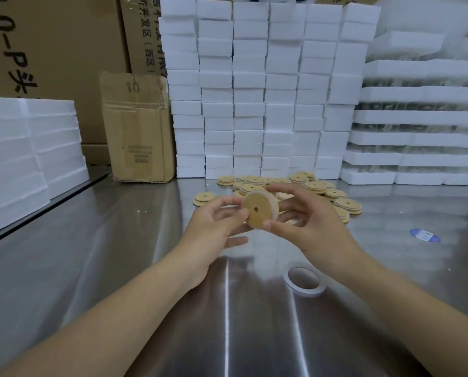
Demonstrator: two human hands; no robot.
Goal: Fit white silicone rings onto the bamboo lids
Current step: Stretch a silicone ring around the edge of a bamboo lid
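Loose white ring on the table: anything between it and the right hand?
Nothing visible. The ring lies alone on the steel table near the right wrist, though the right hand grips a bamboo lid.

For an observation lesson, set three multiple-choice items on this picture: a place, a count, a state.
1. The bamboo lid is: A) lying on the steel table; B) gripped by left hand and right hand; C) in one hand.
2. The loose silicone ring lies: A) in the left hand; B) on the lid; C) on the steel table.
3. Holes in the held lid: A) none; B) one; C) three.
Key: B, fingers of both pinch its rim; C, it rests on the steel, clear of both hands; B, one centre hole.
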